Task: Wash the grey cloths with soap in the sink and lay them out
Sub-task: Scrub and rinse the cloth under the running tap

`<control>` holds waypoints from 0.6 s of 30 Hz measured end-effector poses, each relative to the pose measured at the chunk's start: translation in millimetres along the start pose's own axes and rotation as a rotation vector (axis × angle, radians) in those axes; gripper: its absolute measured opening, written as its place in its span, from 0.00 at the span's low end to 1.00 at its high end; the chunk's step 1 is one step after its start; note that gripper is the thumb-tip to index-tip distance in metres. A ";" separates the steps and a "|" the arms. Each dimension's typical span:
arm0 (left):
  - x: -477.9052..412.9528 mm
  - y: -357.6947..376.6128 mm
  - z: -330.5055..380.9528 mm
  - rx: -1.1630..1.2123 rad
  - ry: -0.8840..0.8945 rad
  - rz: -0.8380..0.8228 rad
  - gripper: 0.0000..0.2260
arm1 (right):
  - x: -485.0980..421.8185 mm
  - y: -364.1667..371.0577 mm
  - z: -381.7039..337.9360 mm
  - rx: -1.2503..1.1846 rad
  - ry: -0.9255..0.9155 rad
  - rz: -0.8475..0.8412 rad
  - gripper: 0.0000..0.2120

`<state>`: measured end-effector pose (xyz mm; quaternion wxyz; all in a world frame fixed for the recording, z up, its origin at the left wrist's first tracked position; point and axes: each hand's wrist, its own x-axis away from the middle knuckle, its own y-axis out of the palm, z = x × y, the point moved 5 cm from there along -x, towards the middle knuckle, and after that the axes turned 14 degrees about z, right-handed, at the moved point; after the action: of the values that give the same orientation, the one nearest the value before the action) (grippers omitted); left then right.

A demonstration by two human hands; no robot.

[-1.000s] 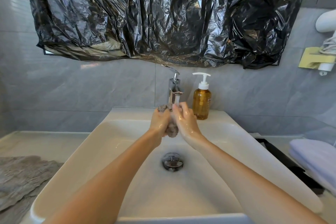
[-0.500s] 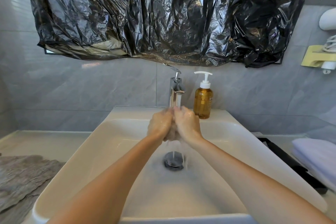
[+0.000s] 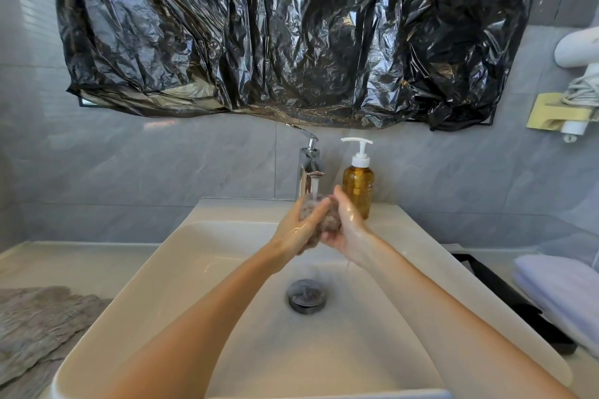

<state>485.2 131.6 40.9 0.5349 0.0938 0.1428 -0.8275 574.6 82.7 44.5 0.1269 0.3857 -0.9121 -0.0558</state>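
Note:
A wet, bunched-up grey cloth [image 3: 325, 222] is pressed between my left hand [image 3: 299, 228] and my right hand [image 3: 346, 225], right under the chrome tap [image 3: 309, 168]. Water runs from the spout onto the cloth and drips into the white sink [image 3: 181, 269]. Both hands are wet and closed around the cloth, which they mostly hide. An amber soap bottle [image 3: 358, 188] with a white pump stands just right of the tap. More grey cloth [image 3: 35, 324] lies flat on the counter at the left.
The sink drain [image 3: 307, 295] sits below my hands. A folded pale towel [image 3: 564, 291] rests on a black tray [image 3: 505, 298] at the right. Black plastic sheeting [image 3: 291, 36] covers the wall above. A white hair dryer [image 3: 580, 52] hangs at the far right.
My hands have kept rubbing the cloth under the tap, squeezing together and then shifting apart so more cloth shows. Water now falls straight onto it.

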 end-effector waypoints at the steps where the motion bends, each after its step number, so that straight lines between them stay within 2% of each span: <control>1: -0.5 -3.1 -3.3 0.000 -0.012 0.062 0.22 | 2.4 3.7 0.0 0.199 -0.178 0.025 0.19; 3: -2.8 -11.0 -7.5 0.036 -0.043 0.189 0.20 | 4.0 14.2 4.5 0.439 -0.465 0.054 0.17; 6: -9.1 -16.2 -14.4 0.057 -0.090 0.289 0.19 | 6.5 23.9 10.5 0.525 -0.624 0.081 0.15; 13: -11.4 -17.2 -15.3 -0.029 -0.062 0.402 0.18 | -0.7 23.1 12.9 0.521 -0.560 0.119 0.21; 18: -8.8 -19.0 -19.7 -0.103 -0.131 0.409 0.22 | 4.3 17.7 5.6 0.581 -0.579 0.174 0.23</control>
<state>471.6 153.1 27.6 0.7039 0.0394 0.1279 -0.6976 558.0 91.9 43.4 -0.2446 0.2953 -0.9171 0.1087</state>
